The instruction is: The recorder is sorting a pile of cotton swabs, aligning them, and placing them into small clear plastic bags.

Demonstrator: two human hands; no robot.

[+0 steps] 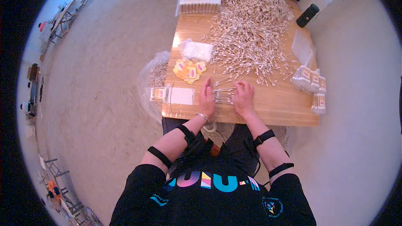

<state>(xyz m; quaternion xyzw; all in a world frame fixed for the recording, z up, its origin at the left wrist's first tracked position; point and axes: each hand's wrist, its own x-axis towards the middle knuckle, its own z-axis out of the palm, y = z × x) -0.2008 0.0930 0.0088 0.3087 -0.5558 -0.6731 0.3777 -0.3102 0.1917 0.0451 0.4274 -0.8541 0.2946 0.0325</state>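
A small row of cotton swabs lies crosswise on the table between my two hands, tips pointing toward each palm. My left hand stands on its edge at the left ends of the row, fingers stretched out, palm facing the swabs. Opposite it, my right hand borders the right ends with its fingers slightly bent and apart from a closed grip. Beyond both hands spreads a large heap of loose cotton swabs. Left of my left hand are a white card sheet and a filled swab pack at the table edge.
Yellow printed cards and a clear plastic bag stack lie left of the heap. Packed swab bundles stand at the far left. Finished packs sit on the right edge, near a dark cylindrical speaker. A wall rises at right.
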